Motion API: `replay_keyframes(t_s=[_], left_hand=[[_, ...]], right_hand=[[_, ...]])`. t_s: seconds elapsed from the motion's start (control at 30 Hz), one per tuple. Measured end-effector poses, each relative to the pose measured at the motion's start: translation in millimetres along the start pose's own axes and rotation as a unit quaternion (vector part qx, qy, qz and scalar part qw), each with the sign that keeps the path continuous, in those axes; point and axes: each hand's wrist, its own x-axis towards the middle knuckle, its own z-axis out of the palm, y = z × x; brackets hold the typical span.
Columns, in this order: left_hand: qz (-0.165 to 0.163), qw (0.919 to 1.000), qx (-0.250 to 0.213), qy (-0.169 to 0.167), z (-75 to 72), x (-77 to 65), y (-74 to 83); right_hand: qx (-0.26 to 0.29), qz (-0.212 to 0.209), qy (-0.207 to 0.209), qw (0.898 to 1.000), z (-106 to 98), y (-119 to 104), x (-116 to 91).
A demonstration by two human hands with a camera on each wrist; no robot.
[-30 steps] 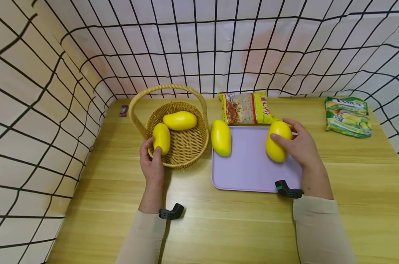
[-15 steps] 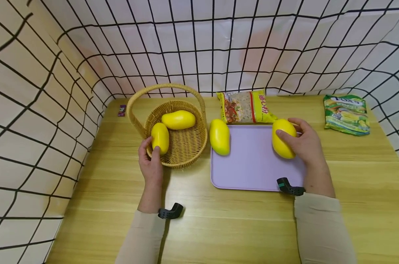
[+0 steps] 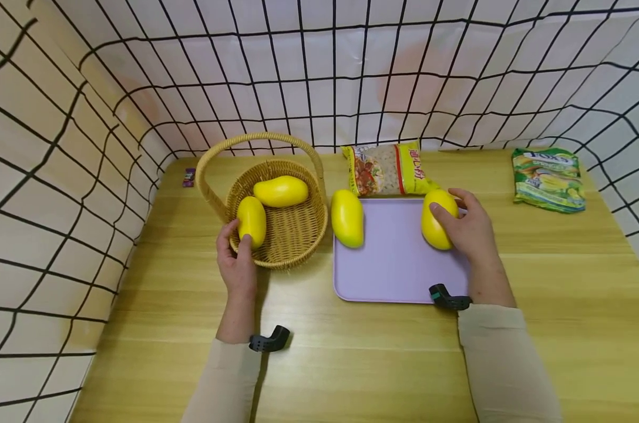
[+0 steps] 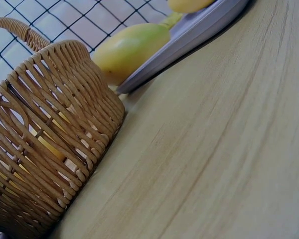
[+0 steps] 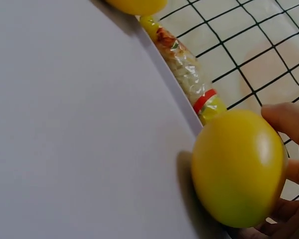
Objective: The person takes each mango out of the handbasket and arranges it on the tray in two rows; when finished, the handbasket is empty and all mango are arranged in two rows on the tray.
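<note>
In the head view, my left hand (image 3: 237, 264) is at the near left rim of the wicker basket (image 3: 298, 252). Its thumb and fingers hold a yellow mango (image 3: 252, 217) lying inside. Another mango (image 3: 281, 191) lies behind it in the basket. My right hand (image 3: 470, 229) grips a mango (image 3: 439, 220) over the right part of the lilac tray (image 3: 388, 270); whether it touches the tray is unclear. In the right wrist view, fingers (image 5: 289, 122) curl around this mango (image 5: 239, 169). One more mango (image 3: 347, 218) rests at the tray's left edge. The left wrist view does not show the left hand.
Behind the tray lies a yellow food packet (image 3: 388, 169). A green candy bag (image 3: 548, 180) is at the back right of the wooden table (image 3: 351, 364). A small purple wrapped sweet (image 3: 189, 177) lies at the back left. Grid-patterned sheeting (image 3: 319, 70) encloses the table.
My right hand with its mango shifts slightly right, then back left over the tray. The left hand stays at the basket. The head view drifts a little, so everything appears further left.
</note>
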Motion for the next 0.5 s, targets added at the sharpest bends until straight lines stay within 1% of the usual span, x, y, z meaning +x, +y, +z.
replay_keyframes(t_s=[0.17, 0.33, 0.5], left_hand=[[-0.005, 1.0000, -0.004, -0.005, 3.0, 0.3, 3.9], [-0.008, 0.9999, -0.004, -0.006, 2.7, 0.9, 4.1], [-0.009, 0.9999, -0.010, -0.002, 0.4, 0.0, 2.5]], right_hand=[[-0.017, 0.006, -0.010, 1.000, -6, -1, -1], [-0.034, -0.008, -0.028, 0.999, -15, 0, -4], [-0.031, -0.016, -0.041, 0.999, -13, -1, -4]])
